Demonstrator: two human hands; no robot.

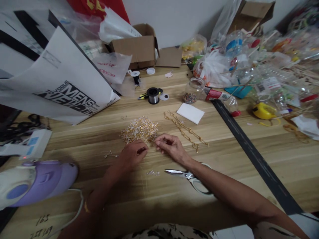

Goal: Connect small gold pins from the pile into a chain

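My left hand [132,153] rests by the near edge of a pile of small gold and silver beads [140,128], its thumb and fingertips pressed together. Just right of it, my right hand [171,146] also pinches at the pile's lower right edge. Whatever either pinch holds is too small to make out. Scissors [186,174] lie partly beneath my right forearm, blades pointing left. A little heap of clear beads [153,173] sits in front of my hands, close to faint thin lines on the table. Beaded gold chains [185,130] lie beyond my right hand.
Behind the pile stand a wire spool [153,96], a jar of beads [193,90] and a folded white paper [190,113]. A paper bag [62,79] and a purple appliance [53,179] flank the left. Plastic bottles and bags [269,69] crowd the right, past a black strip [254,152].
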